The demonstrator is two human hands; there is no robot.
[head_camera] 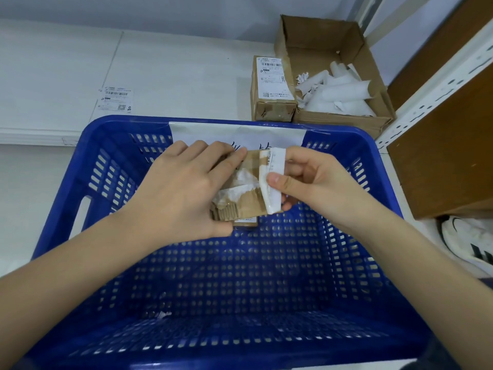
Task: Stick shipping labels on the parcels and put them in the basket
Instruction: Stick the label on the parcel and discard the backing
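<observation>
Above the blue slotted basket (80, 188) I hold a small brown cardboard parcel (249, 201) whose top is scuffed with white torn paper. My left hand (184, 188) grips it from the left, fingers spread over the top. My right hand (312, 180) pinches a curled white shipping label (273, 182) against the parcel's right edge. Under the parcel, a second brown piece (245, 222) shows slightly. Another labelled parcel (272, 89) stands on the white table beyond the basket. A loose label (115, 99) lies flat at the left.
An open cardboard box (354, 44) with rolled white backing papers stands at the back right. A white paper sign (240, 133) is taped on the basket's far rim. A metal shelf post (437, 86) and brown panel rise at right, with a white shoe (469, 244) below.
</observation>
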